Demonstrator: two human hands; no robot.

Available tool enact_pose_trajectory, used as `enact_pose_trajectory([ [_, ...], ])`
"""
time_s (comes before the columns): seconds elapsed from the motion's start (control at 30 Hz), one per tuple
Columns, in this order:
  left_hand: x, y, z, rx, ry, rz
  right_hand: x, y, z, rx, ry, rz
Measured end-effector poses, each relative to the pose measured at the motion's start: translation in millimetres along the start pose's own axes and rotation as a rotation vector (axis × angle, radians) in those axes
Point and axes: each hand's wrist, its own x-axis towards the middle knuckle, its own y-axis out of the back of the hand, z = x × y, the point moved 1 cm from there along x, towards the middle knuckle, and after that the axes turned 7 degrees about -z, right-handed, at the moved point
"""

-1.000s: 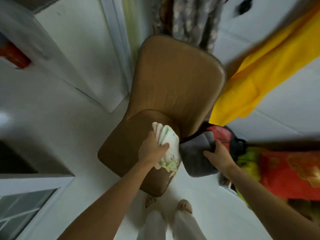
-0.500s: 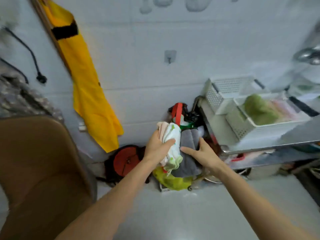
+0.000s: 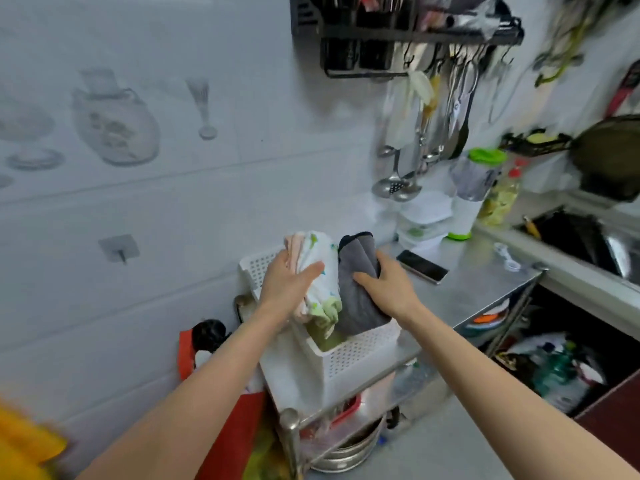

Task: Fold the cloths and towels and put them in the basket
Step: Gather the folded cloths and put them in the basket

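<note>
On the far left a blurred yellow cloth [image 3: 24,452] fills the bottom corner, and a red bag [image 3: 239,431] stands on the floor below the tiled wall; just right of it, your left hand [image 3: 285,289] holds a folded bundle of white cloths with green print [image 3: 320,275], thumb laid across the front and the fingers [image 3: 282,259] wrapped behind it, so the bundle is clamped between them; its lower end hangs into the white perforated basket [image 3: 360,355]. Touching that bundle on its right is a folded grey towel [image 3: 356,289]; your right hand [image 3: 389,287] grips it, thumb on the near face and the fingers curled over its far side, and the towel's bottom edge sits inside the same basket. Something olive-green [image 3: 325,337] already lies in the basket beneath the cloths; a second white basket [image 3: 256,268] stands behind, partly hidden by your left hand. The basket rests at the left end of the steel desk [image 3: 485,282]; further right on the desk lies a dark phone [image 3: 422,266], then stacked plastic containers [image 3: 424,220] and a blender with a green lid [image 3: 474,188]; ladles [image 3: 394,181] hang from the black rack [image 3: 398,32] above; the sink [image 3: 581,237] is at the far right.
</note>
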Motion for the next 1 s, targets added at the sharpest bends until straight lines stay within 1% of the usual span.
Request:
enact_pose_trajectory([
  [0.1,49,6,12,-0.033,-0.058,0.071,50,10,-10,0.013,0.082,0.033],
  [0.17,81,15,20,-0.059,-0.066,0.103,83,15,-18,0.059,0.091,0.05],
  [0.27,123,30,21,-0.074,-0.011,0.158,132,16,-19,0.095,0.041,0.018],
  [0.37,155,47,1,-0.035,0.062,0.184,176,8,-9,0.092,0.022,-0.019],
  [0.5,178,56,-37,0.079,0.177,0.222,225,-16,10,0.127,-0.099,-0.159],
  [0.63,195,50,-50,0.207,0.243,0.269,270,-38,25,0.239,-0.248,-0.275],
  [0.73,200,41,-54,0.334,0.301,0.296,291,-52,42,0.163,-0.311,-0.399],
  [0.8,200,34,-55,0.371,0.344,0.315,301,-62,55,0.078,-0.321,-0.48],
  [0.87,201,27,-61,0.389,0.38,0.335,307,-72,67,0.052,-0.315,-0.545],
  [1.0,203,22,-68,0.422,0.456,0.397,316,-93,89,-0.066,-0.188,-0.635],
])
